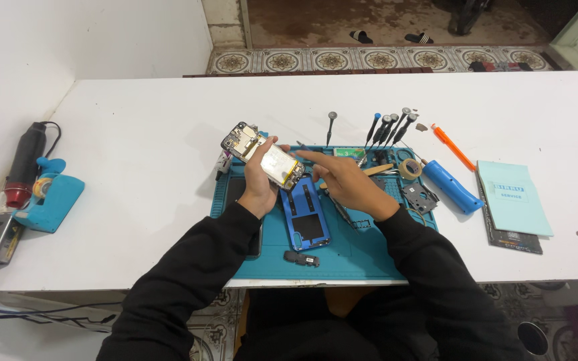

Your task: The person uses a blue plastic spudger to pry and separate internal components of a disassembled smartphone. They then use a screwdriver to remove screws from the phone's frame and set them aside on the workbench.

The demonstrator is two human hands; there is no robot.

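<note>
Opened smartphone [262,155], flat rectangular body with exposed circuit board and pale glossy battery, is clasped in left hand [257,180]. Right hand [346,182], fingers extended, touches its battery end. Blue plastic back cover [308,214] lies just below both hands.

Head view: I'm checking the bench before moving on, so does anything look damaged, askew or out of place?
Nothing looks spilled or broken. The opened phone in the left hand has its insides bare; its blue back cover lies detached on the teal mat. A small black part lies loose near the mat's front edge.
</note>
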